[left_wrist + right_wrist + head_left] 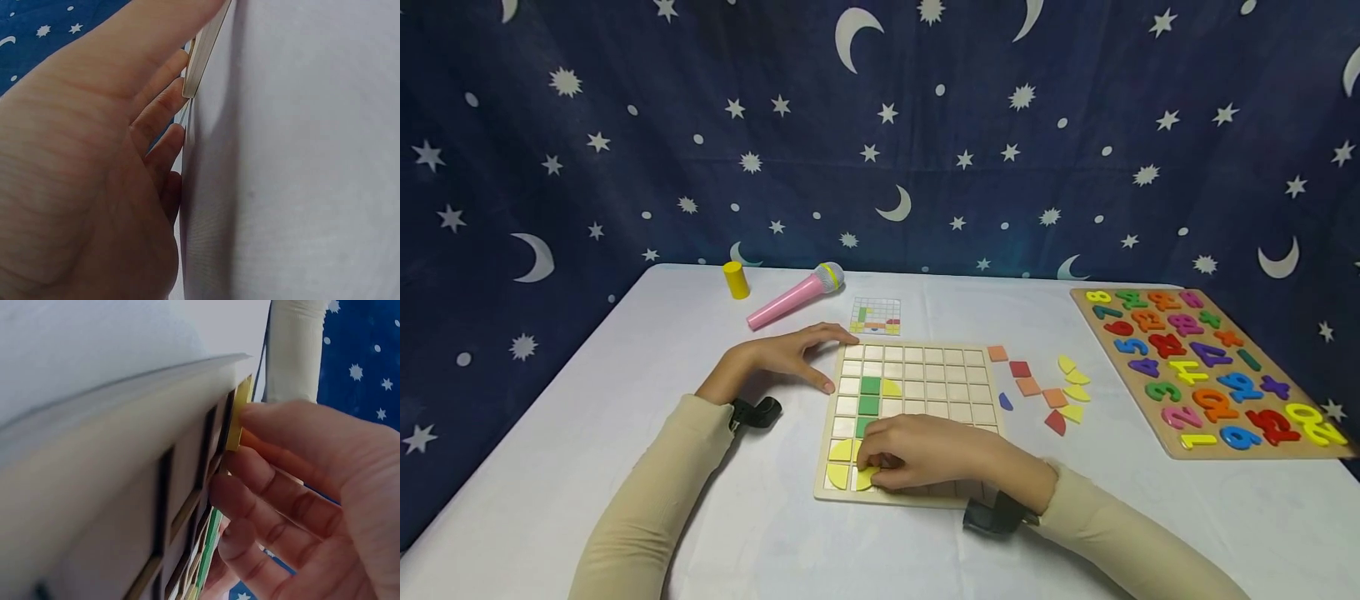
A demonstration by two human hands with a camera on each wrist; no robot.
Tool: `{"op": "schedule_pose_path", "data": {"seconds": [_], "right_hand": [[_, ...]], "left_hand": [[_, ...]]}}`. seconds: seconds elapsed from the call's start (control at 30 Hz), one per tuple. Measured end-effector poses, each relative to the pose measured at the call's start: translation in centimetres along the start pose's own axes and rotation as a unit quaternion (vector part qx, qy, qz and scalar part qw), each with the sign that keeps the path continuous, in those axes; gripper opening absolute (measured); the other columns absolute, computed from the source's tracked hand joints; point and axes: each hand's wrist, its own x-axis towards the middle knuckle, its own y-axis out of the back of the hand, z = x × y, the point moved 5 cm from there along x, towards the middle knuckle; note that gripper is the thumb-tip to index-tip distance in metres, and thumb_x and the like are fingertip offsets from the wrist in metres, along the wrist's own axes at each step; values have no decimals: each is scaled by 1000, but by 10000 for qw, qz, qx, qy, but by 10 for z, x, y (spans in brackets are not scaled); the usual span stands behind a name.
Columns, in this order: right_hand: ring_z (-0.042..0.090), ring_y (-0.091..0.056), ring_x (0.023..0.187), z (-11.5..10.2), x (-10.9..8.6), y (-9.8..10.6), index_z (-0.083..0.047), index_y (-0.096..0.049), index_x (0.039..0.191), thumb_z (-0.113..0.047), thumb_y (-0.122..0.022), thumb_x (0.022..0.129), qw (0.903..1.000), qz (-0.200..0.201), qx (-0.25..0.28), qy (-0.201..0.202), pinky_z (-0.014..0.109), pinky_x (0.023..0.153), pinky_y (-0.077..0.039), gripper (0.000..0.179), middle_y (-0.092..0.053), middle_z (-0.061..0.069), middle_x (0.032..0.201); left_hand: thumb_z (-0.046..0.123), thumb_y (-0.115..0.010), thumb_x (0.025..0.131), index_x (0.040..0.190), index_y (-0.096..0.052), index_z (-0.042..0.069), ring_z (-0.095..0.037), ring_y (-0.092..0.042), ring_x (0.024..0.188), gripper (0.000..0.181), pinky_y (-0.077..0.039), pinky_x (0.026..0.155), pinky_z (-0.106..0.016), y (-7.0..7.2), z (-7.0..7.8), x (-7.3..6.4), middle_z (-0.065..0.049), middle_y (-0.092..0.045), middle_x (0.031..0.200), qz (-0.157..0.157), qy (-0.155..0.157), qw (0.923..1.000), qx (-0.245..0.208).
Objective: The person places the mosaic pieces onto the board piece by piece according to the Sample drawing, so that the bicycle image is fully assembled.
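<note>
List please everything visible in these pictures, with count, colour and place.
Tablecloth: one, white, foreground
Backdrop: one, dark blue, behind tablecloth
Grid board: one, pale, centre
Green squares: three showing, green, grid board's left part
Rounded pieces: at least five, yellow, grid board's left part
Loose pieces: four yellow, three orange, two red, one blue, right of grid board
Pattern card: one, multicoloured, behind grid board
Toy microphone: one, pink and grey, back left
Cylinder: one, yellow, back left
Number board: one, brown, right side
Numerals: many, several colours, on number board
Wrist devices: two, black, one per wrist
Sleeves: two, beige, forearms
Left hand: one, fingers at grid board's left edge
Right hand: one, fingers on a lower-left rounded piece
</note>
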Motion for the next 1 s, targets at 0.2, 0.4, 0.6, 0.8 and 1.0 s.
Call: {"op": "schedule_pose_path", "data": {"seconds": [0.2,0.4,0.6,0.8,1.0], "right_hand": [[1,-48,75,-3,6,0,-13,-67,96,-14,-67,93,9998,-22,-177,-70,11,67,-40,4,-55,-7,84],[2,-49,77,-1,6,0,-13,-67,100,-16,-68,93,9999,-100,-16,-102,11,68,-40,8,-55,-7,86],[0,-51,80,7,-4,6,-11,-69,108,-18,-66,94,9987,-272,423,-25,11,74,-44,16,-60,-7,94],[2,-51,80,14,-18,21,-11,-70,106,-19,-65,95,9985,-86,525,-114,16,72,-46,15,-59,-7,92],[7,-54,83,32,-37,28,-14,-71,103,-19,-67,93,9968,278,645,-382,21,73,-50,12,-58,-12,91]], "left_hand": [[32,-83,78,148,-42,19,-28,-20,144,82,-13,118,-55,1,2,0,-7,-31,154,29,-67,10000,52],[31,-82,79,148,-41,19,-28,-19,145,81,-12,118,-55,0,0,0,-7,-31,154,9,-80,10000,17],[31,-83,79,148,-42,19,-28,-19,145,81,-11,118,-55,-1,0,-1,-7,-31,154,30,-47,10000,-10],[31,-83,79,148,-42,20,-28,-17,145,81,-11,118,-55,-1,-1,-1,-7,-29,155,60,0,10000,-9],[30,-83,79,147,-42,19,-29,-19,144,80,-11,118,-55,-1,0,0,-7,-30,155,49,-38,10000,-43]]}}
